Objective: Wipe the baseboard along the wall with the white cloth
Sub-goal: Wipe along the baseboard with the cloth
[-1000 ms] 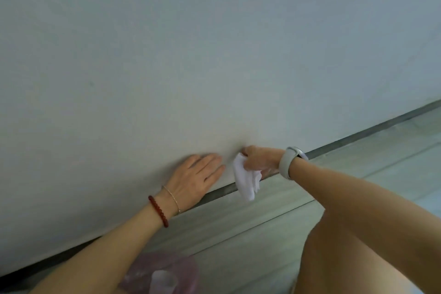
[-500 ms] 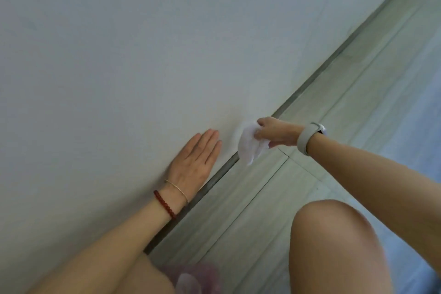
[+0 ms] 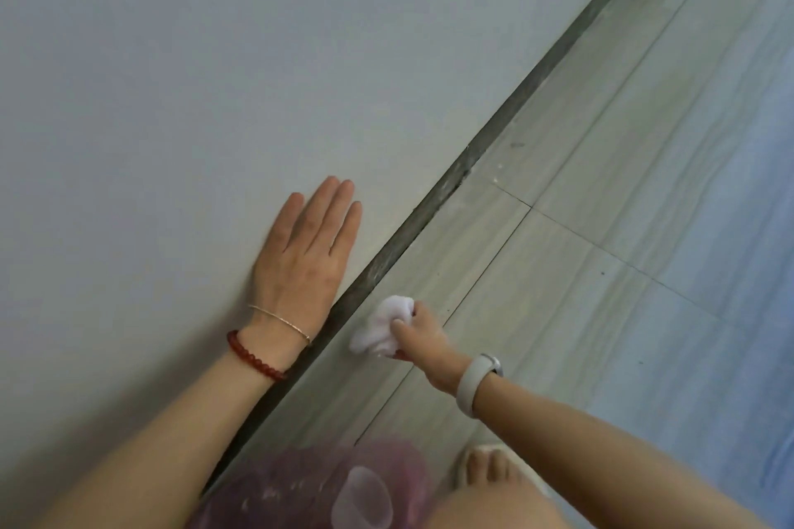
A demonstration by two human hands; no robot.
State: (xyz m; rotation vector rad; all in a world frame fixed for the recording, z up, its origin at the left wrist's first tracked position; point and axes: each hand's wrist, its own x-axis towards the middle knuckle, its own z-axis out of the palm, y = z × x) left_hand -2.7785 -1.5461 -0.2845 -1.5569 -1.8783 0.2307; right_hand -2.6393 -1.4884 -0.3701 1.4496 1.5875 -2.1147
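The baseboard (image 3: 507, 125) is a dark, dusty strip running diagonally from the upper right to the lower left, between the pale wall and the tiled floor. My left hand (image 3: 307, 253) lies flat on the wall, fingers together, just left of the strip; the wrist carries a red bead bracelet and a thin chain. My right hand (image 3: 419, 331) is closed around the bunched white cloth (image 3: 384, 326). The cloth rests low on the floor tiles, a short way right of the baseboard, below my left hand's level.
A pink translucent plastic bag (image 3: 309, 485) with a clear cup (image 3: 363, 494) in it sits by the wall at the bottom edge. My knee and a slippered foot (image 3: 490, 468) are beside it. Grey wood-grain tiles (image 3: 601, 228) stretch right.
The view has swung, so the baseboard now runs more steeply. My right hand has drawn the cloth back along the strip, from ahead of my left fingertips to beside my left wrist.
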